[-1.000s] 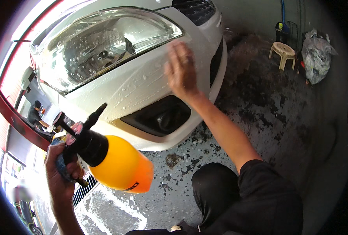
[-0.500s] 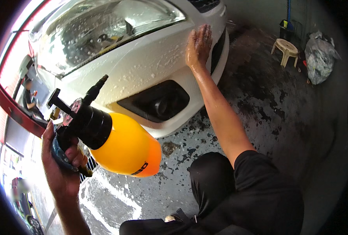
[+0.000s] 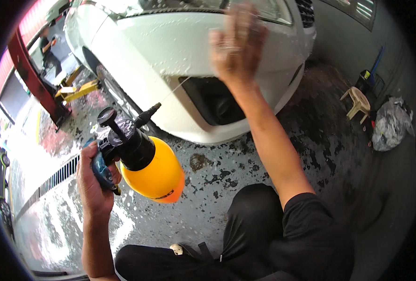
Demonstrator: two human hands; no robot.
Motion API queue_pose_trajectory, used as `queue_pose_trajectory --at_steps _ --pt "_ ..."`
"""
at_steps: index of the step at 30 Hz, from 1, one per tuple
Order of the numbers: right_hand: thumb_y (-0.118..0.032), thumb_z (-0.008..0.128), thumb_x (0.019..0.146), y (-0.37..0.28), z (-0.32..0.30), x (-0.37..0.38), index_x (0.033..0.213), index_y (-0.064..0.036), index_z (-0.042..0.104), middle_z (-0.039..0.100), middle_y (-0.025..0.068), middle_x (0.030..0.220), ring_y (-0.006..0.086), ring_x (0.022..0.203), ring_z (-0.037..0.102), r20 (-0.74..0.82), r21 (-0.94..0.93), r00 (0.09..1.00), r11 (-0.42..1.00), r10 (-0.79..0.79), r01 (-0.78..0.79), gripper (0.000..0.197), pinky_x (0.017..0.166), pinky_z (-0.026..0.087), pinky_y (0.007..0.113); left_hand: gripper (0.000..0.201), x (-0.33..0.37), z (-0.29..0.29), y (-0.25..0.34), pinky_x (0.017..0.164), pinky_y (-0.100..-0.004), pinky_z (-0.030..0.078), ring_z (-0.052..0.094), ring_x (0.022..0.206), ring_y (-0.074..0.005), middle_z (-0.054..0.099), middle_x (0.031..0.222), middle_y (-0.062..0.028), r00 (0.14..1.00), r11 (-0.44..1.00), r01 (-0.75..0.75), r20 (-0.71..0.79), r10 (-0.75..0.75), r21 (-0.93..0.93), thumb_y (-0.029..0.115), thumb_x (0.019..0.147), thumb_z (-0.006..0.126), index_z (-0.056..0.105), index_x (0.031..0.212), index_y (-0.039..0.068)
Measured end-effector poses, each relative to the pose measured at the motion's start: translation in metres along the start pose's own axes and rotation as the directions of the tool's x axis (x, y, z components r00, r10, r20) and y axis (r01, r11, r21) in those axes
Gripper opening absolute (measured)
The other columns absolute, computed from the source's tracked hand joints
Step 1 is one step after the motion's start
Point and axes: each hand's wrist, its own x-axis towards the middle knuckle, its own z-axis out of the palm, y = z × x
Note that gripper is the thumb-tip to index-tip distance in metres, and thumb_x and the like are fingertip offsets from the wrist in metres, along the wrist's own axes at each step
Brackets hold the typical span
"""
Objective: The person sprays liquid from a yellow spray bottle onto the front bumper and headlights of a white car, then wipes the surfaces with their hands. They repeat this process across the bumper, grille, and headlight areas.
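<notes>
Our left hand [image 3: 94, 189] grips a yellow spray bottle [image 3: 152, 171] before a white car [image 3: 140, 56], while our right hand [image 3: 238, 47], open and blurred, is at the wet front below the headlight [image 3: 277, 9]; contact we cannot confirm. A rightward tilt of the nozzle [image 3: 152, 110] could wet our forearm [image 3: 278, 145]; grit under our palm could scratch the paint.

Blotchy grey floor [image 3: 212, 196] of the bay
Dark patches [image 3: 327, 124] mottle it; off to the left runs a slotted drain grate [image 3: 58, 177], and over on the right stands a beige stool [image 3: 359, 98], a crumpled plastic bag [image 3: 391, 126] near it.
</notes>
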Motion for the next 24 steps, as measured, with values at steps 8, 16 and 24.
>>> queue_pose_trajectory --at_steps 8,16,24 --pt "-0.046 0.058 0.095 -0.058 0.004 -0.163 0.163 -0.0089 0.015 0.021 0.0164 0.168 0.0313 0.155 0.022 0.329 0.168 0.827 0.89 -0.455 0.423 0.089 0.124 0.006 0.056 0.027 0.019 -0.036 -0.035 0.041 -0.0223 0.038 0.049 0.046 -0.0062 0.057 0.063 -0.001 0.971 0.984 -0.176 -0.16 0.177 0.018 0.03 0.098 0.059 0.064 0.108 0.005" --pt "-0.04 0.055 0.1 -0.052 0.007 -0.198 0.162 -0.005 0.017 0.016 0.0232 0.167 0.0372 0.153 0.024 0.321 0.24 0.817 0.876 -0.478 0.418 0.08 0.123 0.019 0.052 0.035 0.007 -0.036 -0.013 0.048 -0.0155 0.041 0.054 0.056 -0.0029 0.071 0.091 -0.0041 0.982 0.986 -0.166 0.091 0.167 -0.028 0.033 0.103 0.06 0.07 0.114 0.001" --pt "-0.036 0.063 0.097 -0.089 0.018 -0.165 0.164 -0.0153 0.015 0.015 0.0183 0.167 0.0352 0.152 0.024 0.25 0.276 0.901 0.918 -0.356 0.286 0.085 0.118 0.028 0.052 0.041 0.003 -0.03 -0.035 0.048 -0.0199 0.038 0.048 0.058 -0.0036 0.065 0.091 -0.004 0.995 0.997 -0.025 0.098 0.018 0.067 0.042 0.107 0.05 0.062 0.116 0.004"
